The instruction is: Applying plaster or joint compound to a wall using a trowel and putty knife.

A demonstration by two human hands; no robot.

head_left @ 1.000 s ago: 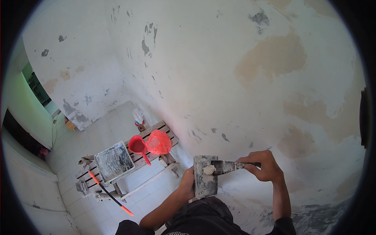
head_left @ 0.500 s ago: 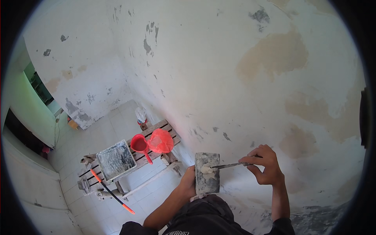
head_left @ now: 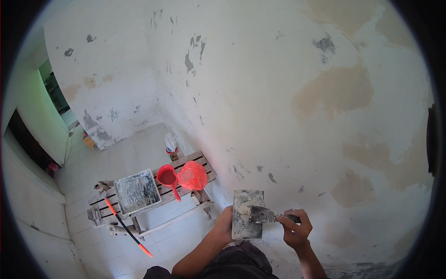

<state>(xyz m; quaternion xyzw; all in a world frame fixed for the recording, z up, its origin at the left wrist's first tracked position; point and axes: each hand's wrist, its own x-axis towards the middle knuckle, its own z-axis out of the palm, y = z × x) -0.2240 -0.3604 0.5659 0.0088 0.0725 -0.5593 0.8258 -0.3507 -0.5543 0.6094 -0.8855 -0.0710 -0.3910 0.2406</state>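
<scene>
My left hand (head_left: 225, 225) grips a rectangular plastering trowel (head_left: 240, 228) from its left side, the flat face turned up and smeared with grey and pale filler. Its handle is hidden beneath. In my right hand (head_left: 297, 230) is a putty knife (head_left: 263, 215), its thumb and fingers closed around the handle. The knife's broad blade lies over the middle of the trowel face, where a patch of pale filler (head_left: 246, 209) shows beside it.
At left, a slatted wooden bench (head_left: 204, 163) carries a smeared tray (head_left: 137, 190), a red dipper (head_left: 166, 176) and a red plastic bag (head_left: 193, 176). An orange-and-black pole (head_left: 127, 228) leans against it. The patched wall (head_left: 260, 116) rises ahead and to the right.
My right hand has moved left and down and turned the putty knife, so its blade now shows broad side. The trowel sits slightly lower; the whole view has shifted somewhat.
</scene>
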